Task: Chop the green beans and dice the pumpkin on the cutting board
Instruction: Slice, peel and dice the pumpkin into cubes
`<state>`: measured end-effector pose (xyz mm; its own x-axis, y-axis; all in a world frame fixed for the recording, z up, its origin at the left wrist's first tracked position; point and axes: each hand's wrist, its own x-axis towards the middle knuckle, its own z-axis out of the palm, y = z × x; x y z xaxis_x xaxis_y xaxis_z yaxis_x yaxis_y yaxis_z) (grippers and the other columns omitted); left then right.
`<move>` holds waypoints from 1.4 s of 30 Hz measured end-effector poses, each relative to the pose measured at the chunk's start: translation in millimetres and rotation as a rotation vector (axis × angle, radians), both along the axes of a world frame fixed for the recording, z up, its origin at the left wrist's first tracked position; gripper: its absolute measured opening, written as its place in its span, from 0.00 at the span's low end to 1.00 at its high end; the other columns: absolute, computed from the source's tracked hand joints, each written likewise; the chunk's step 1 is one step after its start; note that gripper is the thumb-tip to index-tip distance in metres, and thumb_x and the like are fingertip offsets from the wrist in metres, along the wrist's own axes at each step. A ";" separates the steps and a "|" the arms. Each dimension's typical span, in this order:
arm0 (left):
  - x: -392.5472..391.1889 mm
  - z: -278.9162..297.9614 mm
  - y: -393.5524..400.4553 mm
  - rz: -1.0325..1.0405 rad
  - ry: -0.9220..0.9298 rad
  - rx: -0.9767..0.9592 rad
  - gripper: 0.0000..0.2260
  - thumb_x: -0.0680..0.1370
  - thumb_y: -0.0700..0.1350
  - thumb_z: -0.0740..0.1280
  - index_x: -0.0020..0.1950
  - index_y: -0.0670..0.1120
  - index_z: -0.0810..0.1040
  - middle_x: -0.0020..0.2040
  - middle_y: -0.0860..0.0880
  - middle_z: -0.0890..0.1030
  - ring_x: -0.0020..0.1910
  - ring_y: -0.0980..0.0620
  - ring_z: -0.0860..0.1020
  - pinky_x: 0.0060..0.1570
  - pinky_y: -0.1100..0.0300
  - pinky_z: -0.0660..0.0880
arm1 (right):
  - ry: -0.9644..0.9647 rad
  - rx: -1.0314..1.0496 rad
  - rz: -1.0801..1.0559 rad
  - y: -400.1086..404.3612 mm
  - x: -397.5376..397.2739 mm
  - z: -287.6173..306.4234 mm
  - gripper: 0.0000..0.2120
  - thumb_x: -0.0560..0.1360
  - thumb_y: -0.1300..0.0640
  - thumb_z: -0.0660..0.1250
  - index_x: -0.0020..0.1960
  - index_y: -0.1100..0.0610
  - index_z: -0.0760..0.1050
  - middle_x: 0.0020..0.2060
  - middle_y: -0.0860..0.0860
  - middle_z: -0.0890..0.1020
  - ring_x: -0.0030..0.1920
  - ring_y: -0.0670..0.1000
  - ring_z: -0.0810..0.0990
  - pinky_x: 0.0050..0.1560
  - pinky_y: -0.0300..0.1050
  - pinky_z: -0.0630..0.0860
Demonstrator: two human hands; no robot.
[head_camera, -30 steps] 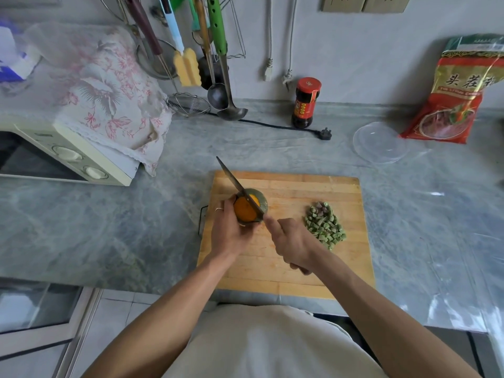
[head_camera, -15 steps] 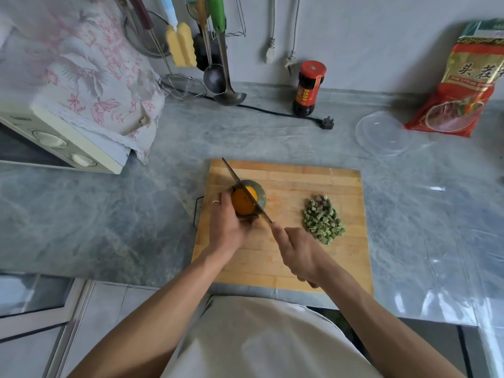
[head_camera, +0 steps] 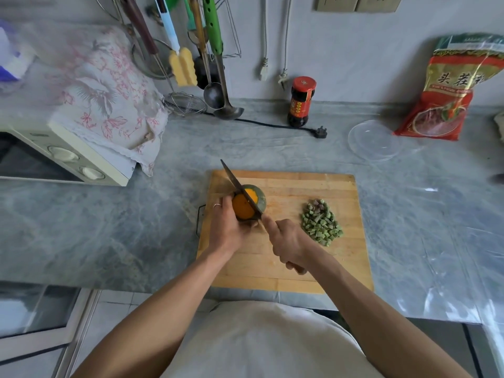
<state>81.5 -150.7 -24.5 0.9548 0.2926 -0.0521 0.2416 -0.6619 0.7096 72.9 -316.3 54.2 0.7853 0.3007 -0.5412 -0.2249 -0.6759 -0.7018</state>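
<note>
From the head view, our left hand (head_camera: pixel 227 230) grips a round green-skinned pumpkin (head_camera: pixel 248 201), orange cut face up, on the wooden board (head_camera: pixel 294 257). Our right hand (head_camera: pixel 287 242) clasps the knife (head_camera: pixel 241 190), blade across the pumpkin. Chopped beans (head_camera: pixel 321 222) pile right of the pumpkin.

My grey marble tabletop (head_camera: pixel 109 227) carries the wooden cutting board (head_camera: pixel 313 263) before me, a cream microwave (head_camera: pixel 54 154) left, and behind, a sauce jar (head_camera: pixel 301 102), clear lid (head_camera: pixel 375 140), red bag (head_camera: pixel 447 91).

soft daylight | glare on right countertop (head_camera: pixel 450 282) | edges bowed
</note>
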 end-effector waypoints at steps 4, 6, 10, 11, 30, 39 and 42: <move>1.0 0.7 -0.2 0.038 0.046 -0.006 0.36 0.63 0.50 0.83 0.66 0.46 0.71 0.62 0.45 0.75 0.60 0.45 0.74 0.54 0.55 0.75 | 0.057 -0.007 -0.020 -12.0 -10.8 1.1 0.35 0.81 0.33 0.48 0.37 0.62 0.70 0.30 0.60 0.77 0.20 0.53 0.73 0.22 0.44 0.71; 0.5 0.4 -1.3 0.035 0.039 -0.018 0.36 0.63 0.49 0.83 0.66 0.46 0.71 0.62 0.44 0.75 0.60 0.45 0.74 0.54 0.54 0.76 | 0.046 -0.007 -0.011 -17.5 -13.9 0.8 0.33 0.81 0.34 0.48 0.37 0.62 0.69 0.30 0.59 0.76 0.20 0.51 0.72 0.20 0.40 0.68; -1.5 3.8 0.3 0.000 0.021 0.019 0.35 0.66 0.51 0.82 0.66 0.43 0.71 0.61 0.43 0.75 0.57 0.44 0.75 0.50 0.54 0.76 | -0.083 -0.026 0.006 -1.3 -8.4 -6.9 0.31 0.82 0.36 0.49 0.36 0.59 0.68 0.28 0.56 0.76 0.21 0.54 0.75 0.17 0.46 0.71; -1.9 5.5 0.2 -0.007 0.018 0.029 0.34 0.67 0.51 0.81 0.67 0.42 0.71 0.60 0.43 0.75 0.57 0.43 0.76 0.48 0.55 0.75 | -0.104 -0.034 0.009 3.4 -5.9 -8.7 0.30 0.82 0.36 0.48 0.37 0.59 0.69 0.28 0.56 0.77 0.21 0.54 0.76 0.18 0.47 0.71; -3.1 11.8 23.0 0.027 0.112 -0.205 0.38 0.66 0.49 0.83 0.71 0.51 0.67 0.57 0.55 0.76 0.54 0.56 0.74 0.41 0.76 0.66 | -0.092 0.015 -0.002 -3.9 -12.6 -1.9 0.30 0.82 0.36 0.50 0.41 0.61 0.72 0.34 0.55 0.79 0.28 0.53 0.76 0.26 0.51 0.78; -4.0 21.8 55.9 -0.133 0.119 -0.101 0.34 0.68 0.47 0.80 0.68 0.56 0.67 0.58 0.53 0.75 0.57 0.51 0.76 0.53 0.58 0.75 | -0.021 0.281 -0.155 -1.9 4.9 26.3 0.27 0.82 0.35 0.51 0.39 0.57 0.68 0.27 0.51 0.73 0.24 0.49 0.70 0.25 0.43 0.70; -3.7 21.9 56.4 -0.156 0.119 -0.099 0.36 0.69 0.46 0.80 0.72 0.53 0.66 0.59 0.55 0.72 0.57 0.55 0.72 0.48 0.70 0.68 | -0.024 0.294 -0.181 -8.1 7.7 28.2 0.27 0.82 0.36 0.51 0.38 0.57 0.68 0.27 0.51 0.73 0.25 0.50 0.69 0.26 0.45 0.71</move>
<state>77.7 -94.4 -2.6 0.9734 0.1296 -0.1888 0.2280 -0.6260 0.7457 80.6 -324.5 82.4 0.8515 0.2961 -0.4327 -0.3035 -0.3947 -0.8672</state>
